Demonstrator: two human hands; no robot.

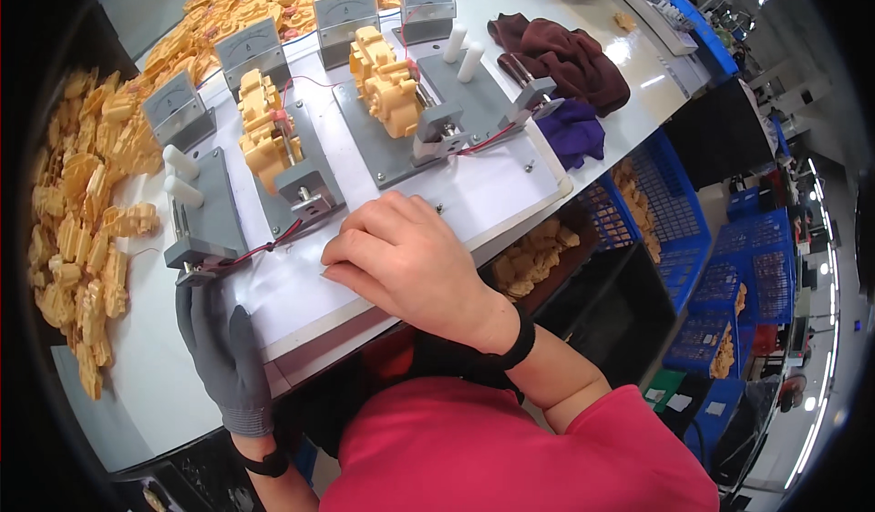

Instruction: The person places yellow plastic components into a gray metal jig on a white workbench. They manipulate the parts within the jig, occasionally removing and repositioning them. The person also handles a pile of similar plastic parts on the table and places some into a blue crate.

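**Gloved left hand spread at a stand's end, bare right hand curled over the sheet**

At 8 o'clock the person's left hand [225, 357], in a grey glove, is open, its fingers extended and the thumb standing apart. The fingertips reach the metal end of the leftmost grey stand [217, 206]; whether they touch it cannot be told.

The bare right hand [406, 261], just below the centre of the clock, is loosely curled, thumb and fingertips drawn close together above the white sheet [283, 289]. Whether anything small lies between them cannot be told. It is just beside the second stand [314, 165], whose yellow part [264, 158] sits upright at 10 o'clock. Another yellow part [392, 106] is mounted on the third stand [358, 143], toward 11 o'clock. The leftmost stand bears two white pegs [185, 191], and the fourth stand [492, 102], toward 1 o'clock, has a similar pair.

A heap of yellow pieces [87, 202] runs from 9 to 11 o'clock. A maroon cloth [565, 56] lies at 1 o'clock, a purple cloth [574, 134] at 2 and a blue basket [674, 238] at 3.

As for markings, four meters [248, 49] between 10 and 12 o'clock carry curved scales with a small mark beneath. White labels [679, 403] on bins at 4 o'clock are too small to read.
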